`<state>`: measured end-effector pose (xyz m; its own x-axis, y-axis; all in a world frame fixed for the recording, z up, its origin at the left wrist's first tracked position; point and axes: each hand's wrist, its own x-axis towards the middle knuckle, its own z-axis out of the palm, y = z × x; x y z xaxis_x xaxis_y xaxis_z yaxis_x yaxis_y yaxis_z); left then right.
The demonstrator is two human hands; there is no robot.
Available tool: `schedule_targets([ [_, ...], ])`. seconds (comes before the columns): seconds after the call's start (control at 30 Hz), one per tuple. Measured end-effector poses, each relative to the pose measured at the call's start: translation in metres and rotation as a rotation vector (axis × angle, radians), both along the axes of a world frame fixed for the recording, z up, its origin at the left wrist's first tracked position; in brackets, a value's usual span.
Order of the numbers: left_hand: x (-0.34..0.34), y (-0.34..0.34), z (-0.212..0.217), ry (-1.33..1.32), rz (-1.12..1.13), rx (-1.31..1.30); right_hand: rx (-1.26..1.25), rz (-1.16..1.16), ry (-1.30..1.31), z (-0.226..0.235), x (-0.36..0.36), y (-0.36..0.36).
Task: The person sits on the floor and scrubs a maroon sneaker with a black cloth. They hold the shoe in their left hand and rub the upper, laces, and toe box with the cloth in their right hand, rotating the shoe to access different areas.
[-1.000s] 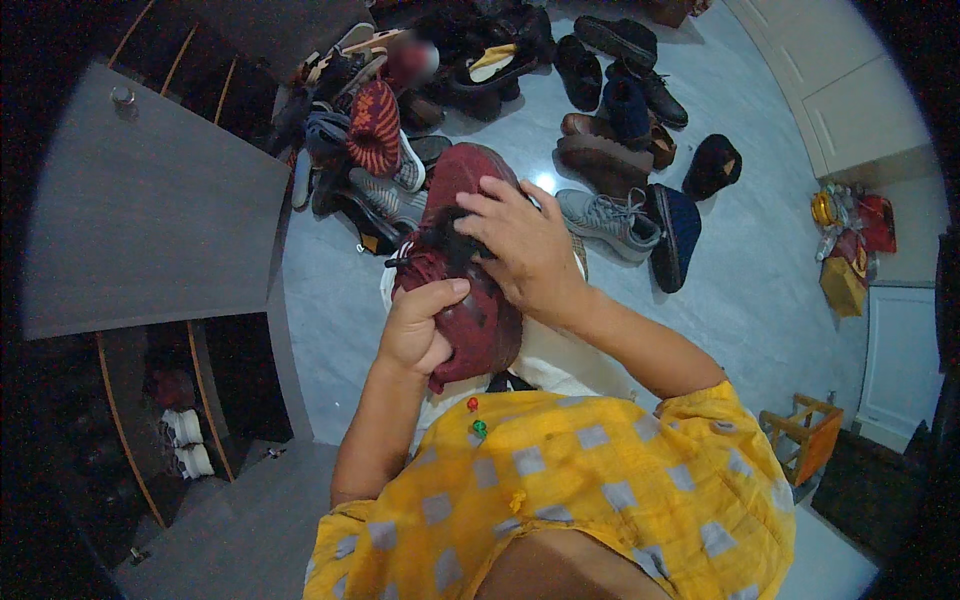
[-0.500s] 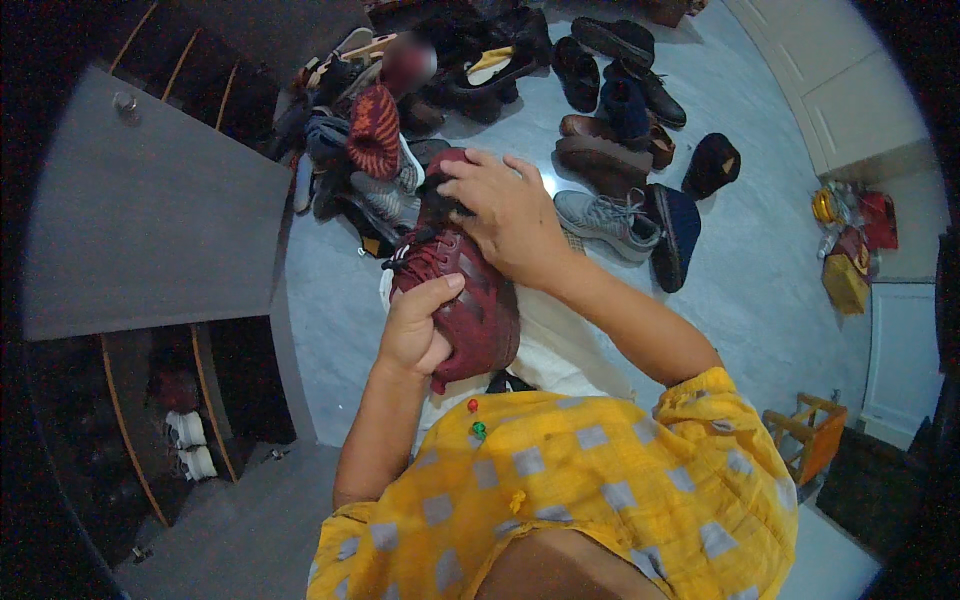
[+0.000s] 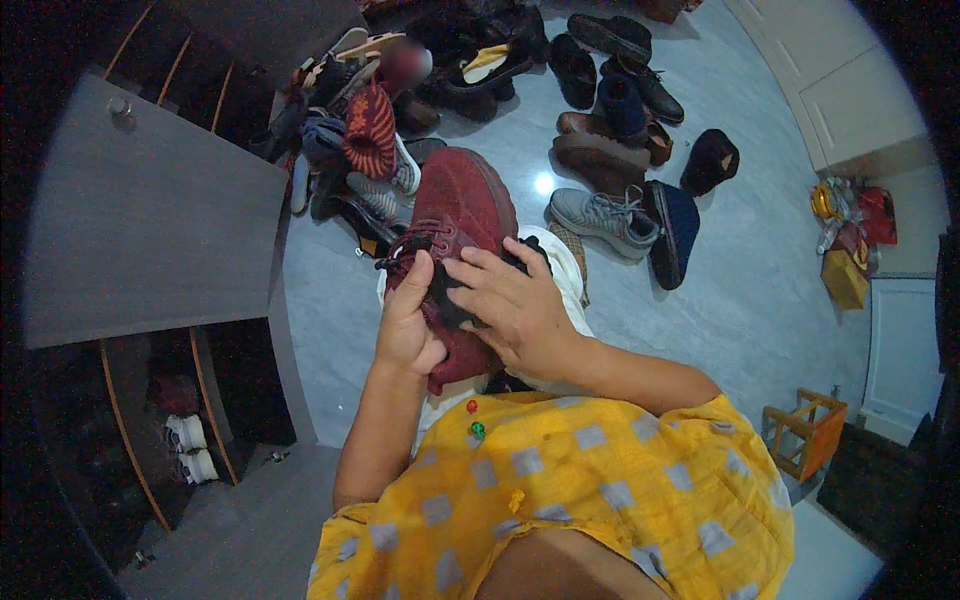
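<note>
A dark red lace-up shoe is held over my lap, its toe pointing away from me. My left hand grips it on the left near the heel, thumb up along its side. Across the shoe's right side lies my right hand, fingers bent over a black cloth pressed on the shoe. More black material shows beyond these fingers. The hand hides part of the shoe's middle and heel.
Several shoes lie piled at the far left, including a red patterned one. Grey sneakers and dark shoes are at the right. A cabinet door stands at the left above shelves with white shoes. A wooden stool is at the right.
My right hand and the black cloth have moved from the shoe's toe back toward me, uncovering the toe. My left hand keeps its grip at nearly the same place.
</note>
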<state>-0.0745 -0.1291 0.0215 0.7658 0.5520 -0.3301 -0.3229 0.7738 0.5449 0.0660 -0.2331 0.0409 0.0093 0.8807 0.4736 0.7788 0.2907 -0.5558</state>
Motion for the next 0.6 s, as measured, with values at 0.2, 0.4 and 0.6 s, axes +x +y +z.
schedule_targets([
  [0.2, 0.004, -0.006, 0.011, 0.061, 0.036, 0.034, 0.060, 0.032, -0.088, -0.004, 0.016, 0.013],
  [0.4, 0.007, -0.012, 0.019, 0.018, 0.030, 0.063, 0.140, -0.178, -0.199, -0.007, 0.031, 0.050],
  [0.6, 0.007, -0.015, 0.027, 0.113, 0.001, 0.061, 0.156, -0.306, -0.070, 0.006, 0.054, 0.079],
])
